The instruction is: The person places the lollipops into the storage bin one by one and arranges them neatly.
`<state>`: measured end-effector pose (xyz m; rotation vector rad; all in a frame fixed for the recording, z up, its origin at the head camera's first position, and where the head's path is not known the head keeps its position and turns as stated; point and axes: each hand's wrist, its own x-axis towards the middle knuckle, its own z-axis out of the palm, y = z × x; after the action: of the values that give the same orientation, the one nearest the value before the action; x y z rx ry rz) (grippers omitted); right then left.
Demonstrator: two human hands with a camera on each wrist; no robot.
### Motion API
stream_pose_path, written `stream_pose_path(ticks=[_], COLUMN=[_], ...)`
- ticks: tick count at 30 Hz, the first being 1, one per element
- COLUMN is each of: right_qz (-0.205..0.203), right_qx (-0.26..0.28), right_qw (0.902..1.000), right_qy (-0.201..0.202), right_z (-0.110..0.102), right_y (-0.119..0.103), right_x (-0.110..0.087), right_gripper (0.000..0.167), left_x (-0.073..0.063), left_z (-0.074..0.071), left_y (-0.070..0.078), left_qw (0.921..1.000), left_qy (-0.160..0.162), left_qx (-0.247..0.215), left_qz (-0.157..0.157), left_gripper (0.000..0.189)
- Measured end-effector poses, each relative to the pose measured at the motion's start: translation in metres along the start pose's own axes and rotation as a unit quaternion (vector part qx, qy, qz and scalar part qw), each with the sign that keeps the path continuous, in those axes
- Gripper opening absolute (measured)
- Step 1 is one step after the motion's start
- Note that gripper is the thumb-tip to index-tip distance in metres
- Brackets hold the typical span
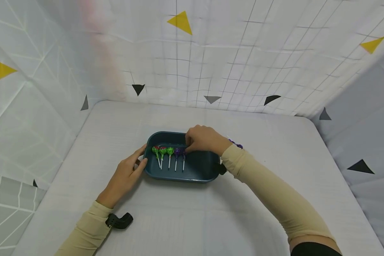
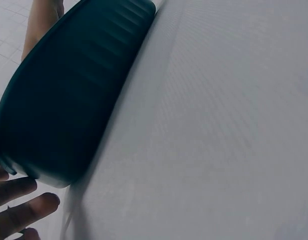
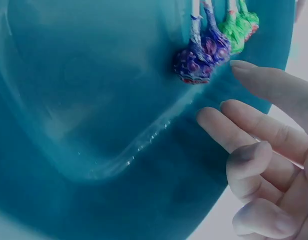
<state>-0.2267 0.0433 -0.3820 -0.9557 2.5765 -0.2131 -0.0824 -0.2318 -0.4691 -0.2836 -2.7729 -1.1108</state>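
A dark teal tray [image 1: 198, 174] lies on the white table. Inside, toward its left, several lollipops stand in a row, sticks toward the person: three green-wrapped lollipops [image 1: 170, 151] and two purple-wrapped lollipops [image 3: 194, 65]. My left hand [image 1: 126, 174] touches the tray's left end, its fingers fairly straight in the left wrist view. My right hand [image 1: 206, 138] reaches over the far rim, beside the rightmost purple lollipop. In the right wrist view its thumb and fingers are apart and loosely bent, with nothing between them.
Just behind my right wrist, a purple-wrapped item [image 1: 236, 144] shows on the table, mostly hidden by the sleeve. White patterned cloth walls [image 1: 211, 71] enclose the table [image 1: 185, 220] at the back and sides. Black wrist devices [image 1: 119, 221] are strapped to the arms.
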Motion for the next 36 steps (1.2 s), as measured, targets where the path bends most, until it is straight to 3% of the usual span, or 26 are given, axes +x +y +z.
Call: stream_pose_path(ticks=[8,23,36], right_qz=[0.008,0.050,0.069], right_qx=[0.025,0.064,0.080], right_qw=[0.9994,0.9946,0.9898], right_qy=[0.023,0.064,0.096], right_z=[-0.010,-0.016,-0.014], right_y=[0.008,0.048,0.077], right_x=[-0.019,-0.064,-0.086], right_gripper=[0.023,0.020,0.025], left_x=[0.000,0.000,0.001], left_z=[0.000,0.000,0.002], left_y=[0.001,-0.002,-0.002], left_qw=[1.0000,1.0000,0.9999], left_qy=[0.000,0.000,0.004], left_qx=[0.003,0.001,-0.004], left_qz=[0.002,0.006,0.009], left_gripper=[0.053,0.053,0.052])
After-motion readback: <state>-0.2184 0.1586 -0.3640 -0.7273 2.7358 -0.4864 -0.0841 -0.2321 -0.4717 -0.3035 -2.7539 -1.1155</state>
